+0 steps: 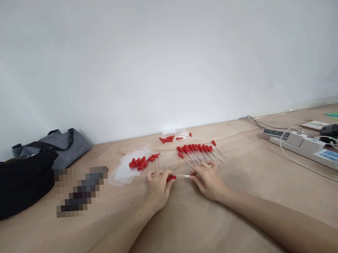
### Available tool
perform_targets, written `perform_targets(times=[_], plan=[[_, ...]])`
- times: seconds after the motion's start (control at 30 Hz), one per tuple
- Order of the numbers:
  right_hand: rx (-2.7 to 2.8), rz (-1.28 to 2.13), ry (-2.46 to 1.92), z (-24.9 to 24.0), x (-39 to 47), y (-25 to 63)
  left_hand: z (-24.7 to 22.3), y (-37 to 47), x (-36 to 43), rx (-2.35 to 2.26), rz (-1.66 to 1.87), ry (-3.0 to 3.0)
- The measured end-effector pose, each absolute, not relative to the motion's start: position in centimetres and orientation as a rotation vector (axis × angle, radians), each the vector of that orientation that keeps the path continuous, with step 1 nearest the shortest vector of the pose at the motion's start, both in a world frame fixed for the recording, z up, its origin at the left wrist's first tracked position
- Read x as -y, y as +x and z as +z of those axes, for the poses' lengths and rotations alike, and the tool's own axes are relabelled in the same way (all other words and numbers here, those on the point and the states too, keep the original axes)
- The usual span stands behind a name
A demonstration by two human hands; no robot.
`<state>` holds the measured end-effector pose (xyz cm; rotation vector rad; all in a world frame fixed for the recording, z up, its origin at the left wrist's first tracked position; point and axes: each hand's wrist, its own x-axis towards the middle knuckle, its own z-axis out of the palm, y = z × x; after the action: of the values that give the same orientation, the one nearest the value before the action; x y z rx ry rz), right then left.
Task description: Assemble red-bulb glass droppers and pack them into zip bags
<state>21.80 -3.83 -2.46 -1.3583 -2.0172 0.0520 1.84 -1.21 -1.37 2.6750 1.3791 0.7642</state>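
My left hand [159, 189] is closed on a red rubber dropper bulb [171, 178]. Between my fingers and thumb on the other side, my right hand [208, 180] pinches a clear glass dropper tube [184, 175], held level. The tube's left end meets the bulb; how far it sits inside cannot be seen. Just beyond my right hand lies a row of droppers with red bulbs [194, 148]. Several bare glass tubes [167, 160] lie side by side beyond my hands. Loose red bulbs [139, 163] rest on clear plastic bags [123, 171] at the left.
More red bulbs [167, 139] lie near the wall by another plastic bag [175, 133]. A striped bag [70, 148] and a black cloth item [23, 183] are at the left, beside a blurred dark object [84, 191]. A power strip [310, 150] with cables stands at the right.
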Motion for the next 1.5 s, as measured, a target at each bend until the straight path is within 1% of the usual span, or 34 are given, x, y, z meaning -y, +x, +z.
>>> perform_targets(times=[0.57,0.9,1.0,1.2,1.27,1.5], plan=[[2.071,-0.034,-1.220,-2.6,4.1,21.6,-1.3,1.7,1.1,-1.318,0.864,2.704],[2.107,0.043,-1.116,-2.5,4.0,21.4,-1.5,1.5,1.3,-1.235,0.989,2.760],[2.165,-0.030,-1.074,-2.5,3.6,21.8,-1.5,1.4,1.5,-1.178,0.965,2.776],[2.252,-0.302,-0.970,-2.6,3.1,22.4,-1.4,1.5,1.7,-1.109,0.875,2.766],[2.255,-0.336,-0.960,-2.6,3.2,22.3,-1.4,1.6,1.7,-1.095,0.881,2.773],[2.190,-0.173,-1.052,-2.5,3.8,21.3,-1.1,1.9,2.1,-1.087,0.952,2.786]])
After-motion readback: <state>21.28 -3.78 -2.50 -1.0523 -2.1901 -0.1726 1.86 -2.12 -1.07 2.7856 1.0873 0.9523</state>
